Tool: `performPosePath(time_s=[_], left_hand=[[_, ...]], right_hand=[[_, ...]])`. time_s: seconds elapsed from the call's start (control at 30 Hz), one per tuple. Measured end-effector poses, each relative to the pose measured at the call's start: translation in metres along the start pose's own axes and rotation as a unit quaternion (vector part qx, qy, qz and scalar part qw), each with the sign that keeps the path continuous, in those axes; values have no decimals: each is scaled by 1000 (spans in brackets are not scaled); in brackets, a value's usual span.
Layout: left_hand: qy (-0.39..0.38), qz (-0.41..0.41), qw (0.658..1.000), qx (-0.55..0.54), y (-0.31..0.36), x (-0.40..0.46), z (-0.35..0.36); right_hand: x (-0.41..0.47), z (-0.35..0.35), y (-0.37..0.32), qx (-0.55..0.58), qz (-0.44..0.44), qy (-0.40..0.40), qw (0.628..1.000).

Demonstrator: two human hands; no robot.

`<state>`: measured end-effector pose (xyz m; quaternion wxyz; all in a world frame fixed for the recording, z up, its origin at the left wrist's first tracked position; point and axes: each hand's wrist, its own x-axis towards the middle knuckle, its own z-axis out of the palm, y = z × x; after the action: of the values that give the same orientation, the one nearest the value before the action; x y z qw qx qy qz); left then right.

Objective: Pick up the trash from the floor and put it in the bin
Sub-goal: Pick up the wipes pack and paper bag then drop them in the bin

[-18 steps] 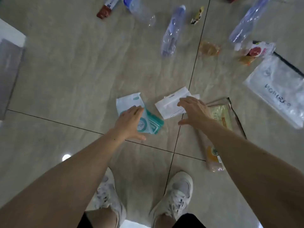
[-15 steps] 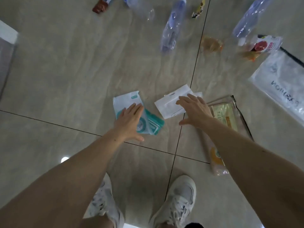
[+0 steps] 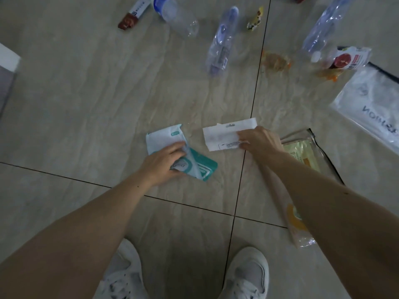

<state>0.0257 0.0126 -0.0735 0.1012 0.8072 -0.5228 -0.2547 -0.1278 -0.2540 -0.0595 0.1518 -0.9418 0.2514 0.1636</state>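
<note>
A white and teal packet (image 3: 166, 137) lies on the tiled floor in front of my feet. My left hand (image 3: 164, 162) grips it, fingers curled over its middle and thumb at its lower edge. Just to the right lies a flat white packet (image 3: 222, 134); my right hand (image 3: 261, 141) pinches its right end. No bin is in view.
Farther off on the floor lie clear plastic bottles (image 3: 222, 42), a red and white tube (image 3: 132, 15), a small yellow wrapper (image 3: 255, 19) and a juice bottle (image 3: 343, 59). A large white plastic bag (image 3: 373, 104) and a yellowish zip pouch (image 3: 302, 152) lie at the right. My white shoes (image 3: 248, 277) stand below.
Both hands came down from hovering onto the packets. The left hand's fingers curled round the teal packet; the right hand closed on the white packet's end.
</note>
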Motion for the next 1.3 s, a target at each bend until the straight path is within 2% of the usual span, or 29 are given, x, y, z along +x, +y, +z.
performPosePath(time_s=[0.13,0.27,0.37,0.47,0.57,0.63,0.73,0.8,0.87,0.93,1.07,1.23,1.3], left_hand=[[-30,-36,998,-49,6,13,-20],[19,-130,982,-133,23,27,-40],[34,-160,972,-169,46,47,-57],[89,-146,961,-216,80,70,-75],[123,-141,950,-252,119,90,-87],[118,-131,948,-265,143,102,-89],[90,-119,949,-278,171,114,-82],[73,-119,949,-284,184,119,-74],[57,-116,952,-276,192,124,-64],[34,-115,957,-264,197,128,-55],[6,-121,961,-247,197,136,-45],[1,-134,958,-256,192,144,-47],[-4,-135,956,-260,192,144,-52]], right_hand=[[1,-13,0,50,37,6,998],[-10,-33,12,192,95,85,973],[-32,-56,29,302,153,171,925],[-56,-72,57,390,215,218,869],[-84,-75,89,483,268,185,812],[-106,-67,110,518,296,130,792],[-138,-40,137,463,338,6,819],[-155,-17,147,354,368,-78,856],[-165,6,153,226,387,-117,886],[-168,21,152,193,403,-87,890],[-162,31,146,192,451,-12,871],[-156,34,152,160,454,-70,874],[-155,33,153,195,448,-70,870]])
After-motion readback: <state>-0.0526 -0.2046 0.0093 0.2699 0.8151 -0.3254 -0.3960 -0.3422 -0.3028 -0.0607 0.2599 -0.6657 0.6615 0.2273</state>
